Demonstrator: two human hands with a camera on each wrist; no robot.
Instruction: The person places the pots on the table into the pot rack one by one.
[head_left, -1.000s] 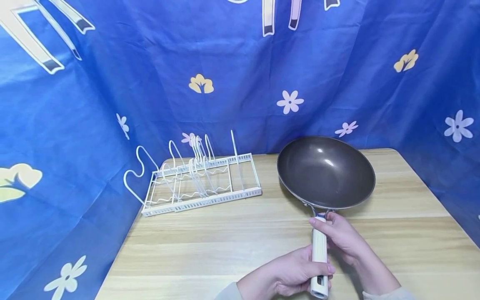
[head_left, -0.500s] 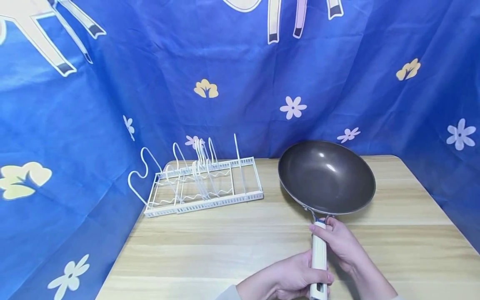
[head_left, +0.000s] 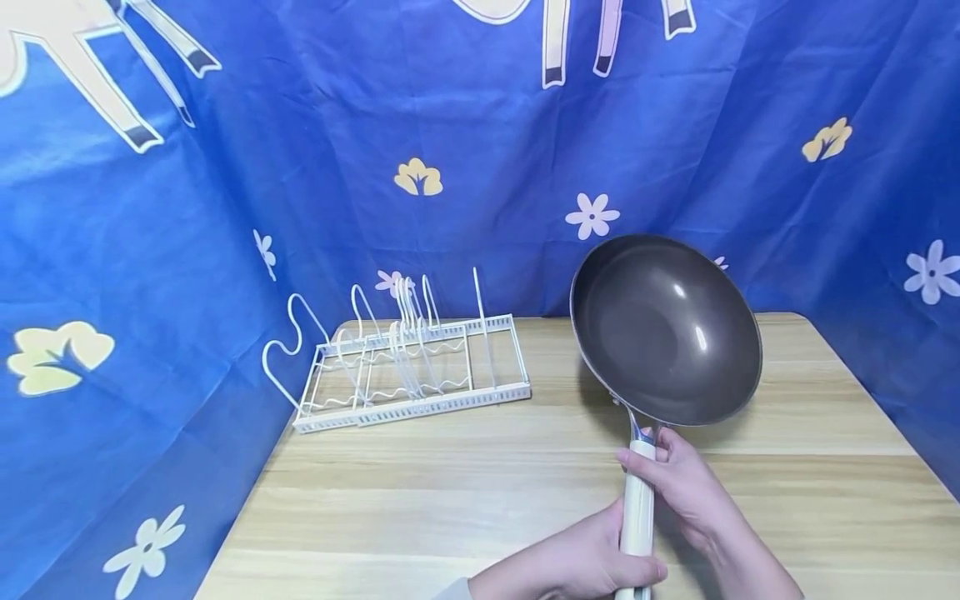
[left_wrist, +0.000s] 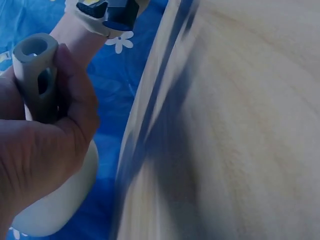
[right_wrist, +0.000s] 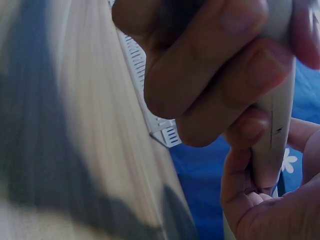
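We hold the dark grey, round, non-stick metal wok [head_left: 666,329] by its long cream-coloured handle [head_left: 637,508], and the bowl is raised off the pale wooden table [head_left: 450,508], tilted so that its inside faces us, above the table's right half. Our right hand [head_left: 678,483] wraps the upper part of the handle, just below the metal neck, its fingers curled round the shaft; the right wrist view shows those fingers [right_wrist: 210,75] pressed tight on it. Our left hand [head_left: 577,562] grips the lower end, fingers and thumb closed round it, and the left wrist view shows the hollow grey butt of the handle [left_wrist: 35,70] sticking out past the thumb.

We judge the wok stiff and fairly heavy, with most of its weight out in the bowl, far from our hands, so it will want to dip and twist. The handle looks smooth, so a firm two-handed hold suits it: one hand near the neck to steer, one at the end to lever. The coating probably scratches easily.

The white wire dish rack [head_left: 408,367] stands on the table's left rear, well apart from the wok, before the blue flowered cloth [head_left: 225,167].
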